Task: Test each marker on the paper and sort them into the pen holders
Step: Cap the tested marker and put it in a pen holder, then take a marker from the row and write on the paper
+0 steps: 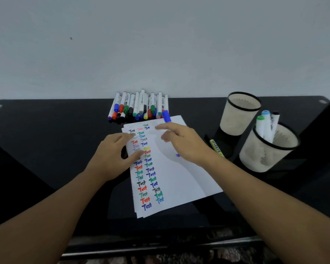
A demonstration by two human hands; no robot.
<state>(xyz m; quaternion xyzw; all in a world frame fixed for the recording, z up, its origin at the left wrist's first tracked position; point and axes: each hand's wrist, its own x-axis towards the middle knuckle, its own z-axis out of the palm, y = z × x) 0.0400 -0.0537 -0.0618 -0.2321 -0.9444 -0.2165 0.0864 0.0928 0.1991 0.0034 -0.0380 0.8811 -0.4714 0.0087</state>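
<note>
A white paper [181, 174] with two columns of coloured "Test" words lies on the black table [46, 134]. My left hand [112, 155] rests flat on the paper's left edge, fingers straight. My right hand [183, 143] hovers over the upper part of the paper and holds a blue marker [166, 116]; its blue cap sticks out beyond the fingers and a blue end shows below the palm. Several unsorted markers [139, 106] lie in a pile behind the paper. At the right stand a far pen holder [240, 113] and a near pen holder [269, 149] with three markers in it.
A yellow marker [216, 147] lies on the table between the paper and the holders. A pale wall rises just behind the table. A dark object [322, 130] stands at the right edge beside the near holder.
</note>
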